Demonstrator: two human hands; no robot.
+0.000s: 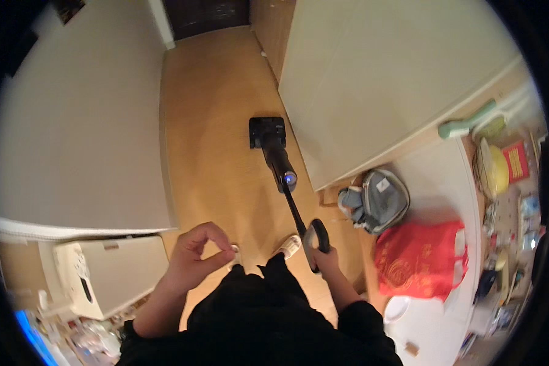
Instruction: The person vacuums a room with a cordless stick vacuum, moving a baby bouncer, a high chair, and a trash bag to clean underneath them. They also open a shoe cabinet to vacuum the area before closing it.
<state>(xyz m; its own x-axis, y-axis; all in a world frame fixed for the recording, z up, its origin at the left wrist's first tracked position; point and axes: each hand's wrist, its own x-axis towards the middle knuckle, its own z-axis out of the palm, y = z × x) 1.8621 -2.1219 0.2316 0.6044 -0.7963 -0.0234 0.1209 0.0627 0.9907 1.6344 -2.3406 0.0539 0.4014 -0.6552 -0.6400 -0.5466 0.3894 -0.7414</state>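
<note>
My right hand (325, 261) is wrapped around the looped handle of a black upright floor cleaner (279, 158). Its thin pole slopes away from me to a body with a lit blue display on top. The wide cleaning head (267, 130) rests flat on the wood-look floor (210, 114), close to the base of the right-hand wall. In the air to the left is my left hand (196, 254), its thumb and index finger curled into a ring with the tips together. I see no object between those fingertips. My feet in light slippers (289, 247) stand behind the cleaner.
Pale walls (87, 128) flank the passage, which ends at a dark door (208, 16). On the right, a white tabletop (432, 183) carries a grey-blue bag (386, 199), a red bag (418, 258) and a white plate (396, 309). A cream cabinet-like box (114, 270) stands at left.
</note>
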